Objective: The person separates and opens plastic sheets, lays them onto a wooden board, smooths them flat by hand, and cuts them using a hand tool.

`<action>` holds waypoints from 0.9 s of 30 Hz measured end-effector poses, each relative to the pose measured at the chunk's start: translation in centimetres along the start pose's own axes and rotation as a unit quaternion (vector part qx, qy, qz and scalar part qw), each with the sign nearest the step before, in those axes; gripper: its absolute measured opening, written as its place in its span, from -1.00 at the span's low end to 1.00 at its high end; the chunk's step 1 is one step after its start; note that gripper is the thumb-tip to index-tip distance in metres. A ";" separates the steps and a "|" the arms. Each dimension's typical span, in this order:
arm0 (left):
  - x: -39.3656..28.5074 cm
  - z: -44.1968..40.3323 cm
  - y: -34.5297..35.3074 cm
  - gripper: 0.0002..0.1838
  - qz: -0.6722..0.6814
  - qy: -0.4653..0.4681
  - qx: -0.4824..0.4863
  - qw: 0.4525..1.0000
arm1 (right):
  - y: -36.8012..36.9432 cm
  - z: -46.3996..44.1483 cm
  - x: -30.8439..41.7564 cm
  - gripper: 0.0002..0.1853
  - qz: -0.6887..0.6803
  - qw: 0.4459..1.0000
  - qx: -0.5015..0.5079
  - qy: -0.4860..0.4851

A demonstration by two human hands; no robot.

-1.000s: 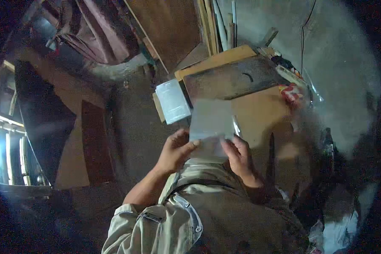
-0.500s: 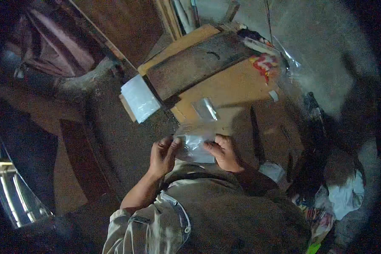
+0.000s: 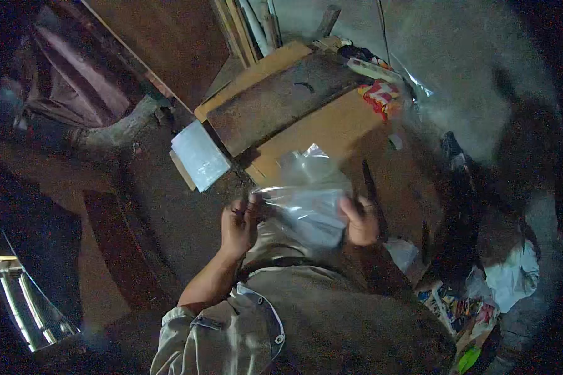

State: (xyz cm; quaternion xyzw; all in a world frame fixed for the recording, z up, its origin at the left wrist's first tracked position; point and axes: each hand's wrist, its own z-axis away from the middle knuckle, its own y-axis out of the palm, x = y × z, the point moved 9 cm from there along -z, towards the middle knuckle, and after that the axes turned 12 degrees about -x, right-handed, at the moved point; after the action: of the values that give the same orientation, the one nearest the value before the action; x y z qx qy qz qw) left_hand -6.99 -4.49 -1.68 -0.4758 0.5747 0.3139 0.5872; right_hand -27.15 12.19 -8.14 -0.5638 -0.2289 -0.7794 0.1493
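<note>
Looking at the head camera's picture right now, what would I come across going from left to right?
Brownish draped cloth, stack of white packets, left hand, clear plastic bag, right hand, crumpled white material.

Khaki shirt with pale buttons
</note>
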 end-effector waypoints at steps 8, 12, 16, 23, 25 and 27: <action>1.7 -0.9 -3.6 -0.73 0.197 -0.158 -0.058 0.966 | -15.3 -9.4 -1.2 -0.53 -0.059 0.989 -0.129 -0.031; 1.5 -1.0 -3.8 -0.75 0.215 -0.162 -0.064 0.961 | -27.2 -17.6 -12.6 -0.52 -0.106 0.985 -0.118 0.067; 2.1 -0.8 -3.8 -0.76 0.230 -0.149 -0.063 0.960 | -19.4 -7.7 -2.3 -0.48 0.693 0.630 -0.106 -0.335; 2.1 -0.6 -3.5 -0.75 0.222 -0.118 -0.051 0.967 | -21.7 -10.9 -4.3 -0.55 0.475 0.806 -0.196 -0.293; 1.6 -0.5 -3.2 -0.72 0.181 -0.131 -0.027 0.974 | -18.8 -9.9 -2.9 -0.56 0.366 0.874 -0.231 -0.219; 1.3 -0.2 -1.9 -0.70 0.211 -0.138 -0.007 0.968 | -10.6 -7.3 -0.7 -0.58 0.267 0.948 -0.113 -0.131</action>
State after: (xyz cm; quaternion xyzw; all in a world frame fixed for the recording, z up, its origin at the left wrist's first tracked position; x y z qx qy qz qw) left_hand -5.13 -5.61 -2.50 -0.2998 0.5730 0.4973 0.5784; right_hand -38.03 17.33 -12.74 -0.7147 0.0015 -0.6510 0.2557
